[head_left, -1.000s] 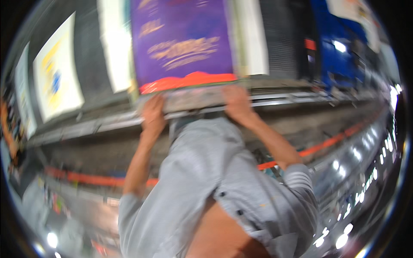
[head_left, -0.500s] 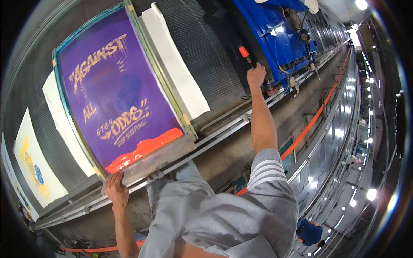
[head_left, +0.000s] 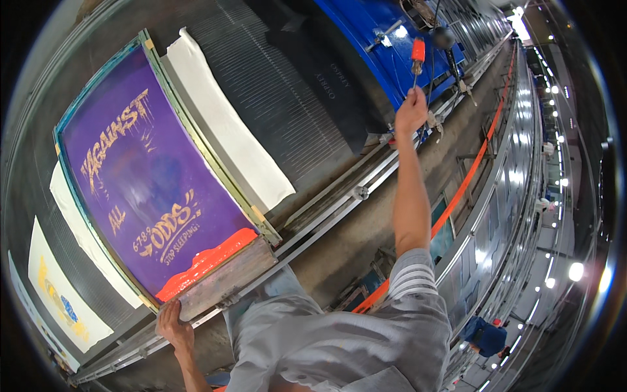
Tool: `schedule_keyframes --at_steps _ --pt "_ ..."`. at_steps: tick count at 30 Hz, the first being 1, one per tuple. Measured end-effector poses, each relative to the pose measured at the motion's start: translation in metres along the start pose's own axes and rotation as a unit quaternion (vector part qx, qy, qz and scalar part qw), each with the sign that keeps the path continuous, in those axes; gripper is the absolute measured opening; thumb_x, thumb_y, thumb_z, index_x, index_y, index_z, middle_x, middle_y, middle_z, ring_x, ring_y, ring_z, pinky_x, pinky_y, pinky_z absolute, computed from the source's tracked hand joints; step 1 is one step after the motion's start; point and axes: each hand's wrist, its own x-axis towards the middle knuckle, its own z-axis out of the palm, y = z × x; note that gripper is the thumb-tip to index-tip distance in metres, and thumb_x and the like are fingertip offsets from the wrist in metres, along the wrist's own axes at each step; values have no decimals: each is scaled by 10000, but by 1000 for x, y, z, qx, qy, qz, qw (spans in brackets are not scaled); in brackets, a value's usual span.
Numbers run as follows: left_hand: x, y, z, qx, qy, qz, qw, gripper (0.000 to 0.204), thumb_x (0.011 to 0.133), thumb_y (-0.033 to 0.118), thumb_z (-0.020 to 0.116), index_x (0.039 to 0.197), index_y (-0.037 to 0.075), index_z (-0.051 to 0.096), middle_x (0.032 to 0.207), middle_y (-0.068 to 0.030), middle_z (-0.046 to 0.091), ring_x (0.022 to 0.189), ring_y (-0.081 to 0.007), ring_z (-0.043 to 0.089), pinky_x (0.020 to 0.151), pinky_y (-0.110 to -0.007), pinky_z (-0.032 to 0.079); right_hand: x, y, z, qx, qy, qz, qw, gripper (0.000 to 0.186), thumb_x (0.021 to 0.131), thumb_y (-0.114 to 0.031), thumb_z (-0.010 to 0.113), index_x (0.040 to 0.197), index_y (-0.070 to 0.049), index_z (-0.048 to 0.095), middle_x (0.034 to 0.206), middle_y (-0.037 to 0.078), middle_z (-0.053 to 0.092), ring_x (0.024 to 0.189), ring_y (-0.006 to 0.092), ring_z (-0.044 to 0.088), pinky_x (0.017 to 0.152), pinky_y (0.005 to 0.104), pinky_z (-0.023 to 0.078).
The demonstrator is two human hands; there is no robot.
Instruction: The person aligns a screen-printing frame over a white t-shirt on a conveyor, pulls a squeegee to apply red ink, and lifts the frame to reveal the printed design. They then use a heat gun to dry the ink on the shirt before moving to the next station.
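A purple printing screen (head_left: 176,170) with pale lettering lies in front of me on the left. Bright orange-red ink (head_left: 209,261) is pooled along its near edge, beside a worn greyish bar (head_left: 228,277). My left hand (head_left: 175,326) grips the near left corner of the screen's frame, fingers over the edge. My right arm is stretched out ahead. In my right hand (head_left: 411,112) is a thin-shafted tool (head_left: 417,59) with an orange-red end pointing up and away. Whether that colour is ink or the tool's own cannot be told. It is held beside a blue machine (head_left: 366,32).
A white fabric panel (head_left: 228,124) lies right of the screen, with dark fabric (head_left: 320,78) beyond. A printed white panel (head_left: 65,294) lies at far left. Metal rails (head_left: 339,202) run along the table edge. An orange strip (head_left: 470,183) runs behind my right arm; a person (head_left: 486,336) is at lower right.
My right hand has moved the orange-ended tool from over the dark table surface to the right, near the blue machine. My left hand stays on the frame corner. The view has shifted.
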Motion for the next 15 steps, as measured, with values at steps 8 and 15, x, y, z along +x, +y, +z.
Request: schedule_keyframes --at_steps 8,15 --pt "-1 4 0 3 7 -3 1000 456 618 -144 568 1027 -11 720 1079 -162 730 1078 -351 673 950 -464 488 107 14 40 -146 -168 -83 971 263 929 -200 625 1172 -212 727 1111 149 692 1022 374 656 873 462 518" --pt "2 7 0 3 -7 -11 1000 460 612 -137 564 1029 -14 716 1087 -152 731 1105 -344 665 965 -469 481 108 36 55 -258 -216 -33 941 416 959 -276 589 1374 -299 618 1314 102 616 1220 348 563 993 502 477"
